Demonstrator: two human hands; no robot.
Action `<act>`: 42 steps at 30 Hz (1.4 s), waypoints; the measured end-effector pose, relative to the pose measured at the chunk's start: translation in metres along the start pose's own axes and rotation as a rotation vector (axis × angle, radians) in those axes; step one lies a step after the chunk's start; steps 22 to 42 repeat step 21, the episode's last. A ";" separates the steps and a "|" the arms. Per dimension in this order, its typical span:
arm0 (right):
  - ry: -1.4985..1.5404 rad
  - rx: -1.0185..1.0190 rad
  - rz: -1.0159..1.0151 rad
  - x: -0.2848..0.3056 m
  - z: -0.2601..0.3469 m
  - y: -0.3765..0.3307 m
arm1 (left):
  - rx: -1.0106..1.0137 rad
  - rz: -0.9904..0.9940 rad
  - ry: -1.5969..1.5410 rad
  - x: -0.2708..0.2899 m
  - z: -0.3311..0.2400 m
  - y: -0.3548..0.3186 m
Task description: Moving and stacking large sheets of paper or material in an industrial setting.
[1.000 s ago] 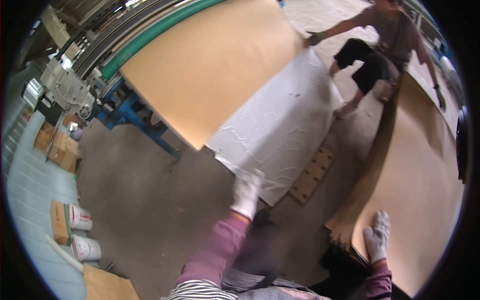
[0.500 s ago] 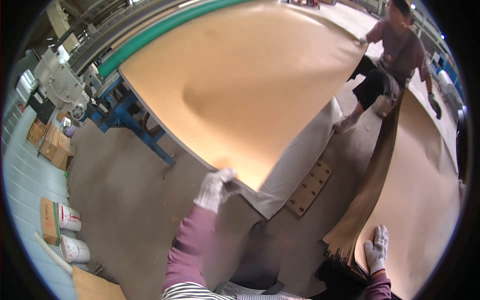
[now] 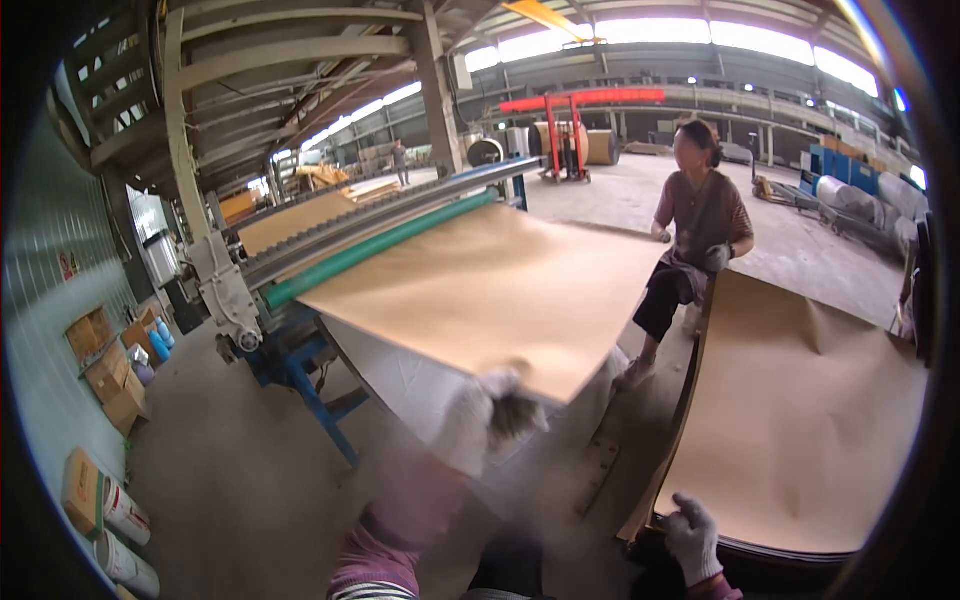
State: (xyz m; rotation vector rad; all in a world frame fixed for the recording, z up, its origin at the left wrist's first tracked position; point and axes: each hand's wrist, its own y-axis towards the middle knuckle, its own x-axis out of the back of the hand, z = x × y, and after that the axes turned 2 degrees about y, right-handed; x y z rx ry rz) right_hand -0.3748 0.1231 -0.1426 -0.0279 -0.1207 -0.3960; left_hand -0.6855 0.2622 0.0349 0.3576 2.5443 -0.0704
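Note:
A large brown sheet (image 3: 480, 290) stretches from the green roller towards me, above a grey-white sheet (image 3: 395, 375). My left hand (image 3: 495, 415), gloved and blurred by motion, is closed at its near edge, thumb on top and fingers curled beneath. To my right rises a stack of brown sheets (image 3: 800, 430). At the stack's near left corner my gloved right hand (image 3: 692, 538) has its fingers bent around the edge of the top sheet. Across from me a co-worker (image 3: 700, 220) has one hand at the first sheet's far corner and the other by the stack's far corner.
The green roller (image 3: 390, 250) belongs to a long machine with a blue leg frame (image 3: 315, 385). Along the left wall stand cardboard boxes (image 3: 118, 385) and white buckets (image 3: 125, 515). A red lifting frame (image 3: 568, 140) and large rolls are in the background.
My view has tilted up. My right hand has gone from lying flat on the stack to bending round its near corner. The co-worker has straightened up, one hand now by the stack.

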 end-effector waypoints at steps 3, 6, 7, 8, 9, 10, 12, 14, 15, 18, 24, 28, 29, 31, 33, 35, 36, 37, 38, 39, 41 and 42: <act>0.088 -0.265 0.260 0.005 0.033 -0.041 | 0.066 -0.040 0.232 0.039 0.090 -0.009; 0.153 -0.353 0.415 -0.001 0.004 -0.036 | 0.316 0.285 -0.212 0.037 0.143 -0.019; 0.156 -0.346 0.426 -0.014 0.021 -0.042 | 0.224 0.341 -0.230 0.038 0.158 -0.019; 0.330 -0.359 0.448 -0.031 0.051 -0.050 | 0.344 0.052 -0.115 0.026 0.158 -0.019; 0.504 -0.368 0.454 -0.041 0.072 -0.057 | 0.325 0.059 -0.033 0.012 0.155 -0.022; 0.504 -0.364 0.451 -0.053 0.073 -0.050 | 0.270 0.066 -0.003 0.003 0.161 -0.023; 0.732 -0.186 0.586 -0.080 0.075 -0.032 | 0.244 0.069 0.194 -0.020 0.161 -0.022; 0.732 -0.274 0.446 -0.079 0.072 -0.022 | 0.312 0.090 0.298 -0.048 0.151 -0.043; 0.848 -0.315 0.401 -0.077 0.052 -0.005 | 0.312 0.125 0.373 -0.056 0.151 -0.046; 0.853 -0.388 0.330 -0.070 0.046 0.007 | 0.253 0.203 0.390 -0.043 0.208 -0.026; 0.932 -0.370 0.654 -0.022 0.008 0.025 | 0.513 0.457 0.211 -0.048 0.198 -0.032; 0.932 -0.370 0.654 -0.022 0.008 0.025 | 0.513 0.457 0.211 -0.048 0.198 -0.032; 0.932 -0.370 0.654 -0.022 0.008 0.025 | 0.513 0.457 0.211 -0.048 0.198 -0.032; 0.932 -0.370 0.654 -0.022 0.008 0.025 | 0.513 0.457 0.211 -0.048 0.198 -0.032; 0.932 -0.370 0.654 -0.022 0.008 0.025 | 0.513 0.457 0.211 -0.048 0.198 -0.032; 0.932 -0.370 0.654 -0.022 0.008 0.025 | 0.513 0.457 0.211 -0.048 0.198 -0.032; 0.932 -0.370 0.654 -0.022 0.008 0.025 | 0.513 0.457 0.211 -0.048 0.198 -0.032; 0.932 -0.370 0.654 -0.022 0.008 0.025 | 0.513 0.457 0.211 -0.048 0.198 -0.032; 0.932 -0.370 0.654 -0.022 0.008 0.025 | 0.513 0.457 0.211 -0.048 0.198 -0.032; 0.932 -0.370 0.654 -0.022 0.008 0.025 | 0.513 0.457 0.211 -0.048 0.198 -0.032; 0.932 -0.370 0.654 -0.022 0.008 0.025 | 0.513 0.457 0.211 -0.048 0.198 -0.032; 0.932 -0.370 0.654 -0.022 0.008 0.025 | 0.513 0.457 0.211 -0.048 0.198 -0.032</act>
